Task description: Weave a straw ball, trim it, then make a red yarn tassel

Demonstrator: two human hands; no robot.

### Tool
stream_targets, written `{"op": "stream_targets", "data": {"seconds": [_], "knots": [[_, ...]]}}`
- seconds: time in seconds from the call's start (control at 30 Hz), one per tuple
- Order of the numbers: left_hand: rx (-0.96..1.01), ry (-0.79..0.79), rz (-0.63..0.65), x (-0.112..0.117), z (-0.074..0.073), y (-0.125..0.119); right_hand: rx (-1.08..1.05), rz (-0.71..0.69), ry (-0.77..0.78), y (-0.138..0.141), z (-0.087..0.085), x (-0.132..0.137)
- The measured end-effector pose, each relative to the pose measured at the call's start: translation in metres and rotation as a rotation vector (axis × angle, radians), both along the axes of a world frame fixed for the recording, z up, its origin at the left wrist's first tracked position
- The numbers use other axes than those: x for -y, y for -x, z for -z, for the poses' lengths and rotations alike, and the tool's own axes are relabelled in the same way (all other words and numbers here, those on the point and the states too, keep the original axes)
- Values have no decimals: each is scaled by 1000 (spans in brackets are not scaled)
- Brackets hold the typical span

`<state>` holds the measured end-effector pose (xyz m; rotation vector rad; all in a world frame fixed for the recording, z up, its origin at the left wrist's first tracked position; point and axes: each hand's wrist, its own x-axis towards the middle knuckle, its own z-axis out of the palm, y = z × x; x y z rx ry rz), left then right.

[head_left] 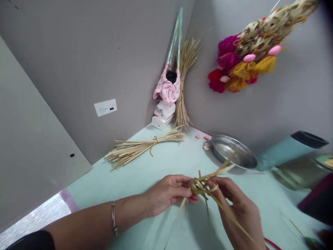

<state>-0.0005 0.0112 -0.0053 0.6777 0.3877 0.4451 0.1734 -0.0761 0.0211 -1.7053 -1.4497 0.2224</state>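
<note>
Head view: the left hand (169, 194) and right hand (239, 208) meet low in the middle, just above the pale green tabletop (156, 163). Between them is a small knot of tan strips (201, 187), partly woven, with loose ends sticking up towards a dish and trailing down past the right wrist. The left hand is curled nearly closed, thumb and fingers pinching the left side of the knot. The right hand is also closed at the fingertips, gripping the right side, with its other fingers loosely bent. A thin bracelet (113, 217) sits on the left wrist.

Behind the hands, a tied bundle (143, 147) of the same material lies flat on the tabletop. A round metal dish (234, 152) stands to the right, with a few pink beads (201, 137) just beside it. In the corner a sheaf (186, 80) leans upright next to a pink cloth (168, 90) and white boxes (162, 118). A woven ornament (249, 59) with red, magenta and yellow tufts hangs on the right wall. A teal bottle (288, 149) lies at the far right, blurred.
</note>
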Motion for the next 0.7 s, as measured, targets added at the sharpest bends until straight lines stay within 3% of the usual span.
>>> {"op": "stream_targets", "data": {"seconds": [0.23, 0.53, 0.7], "knots": [[-9, -20, -18, 4, 0, -3, 113, -34, 40, 6, 2, 1], [19, -94, -31, 4, 5, -5, -16, -70, 61, -2, 2, -1], [17, -101, -33, 5, 5, -4, 28, -26, 57, -1, 5, 0]]}}
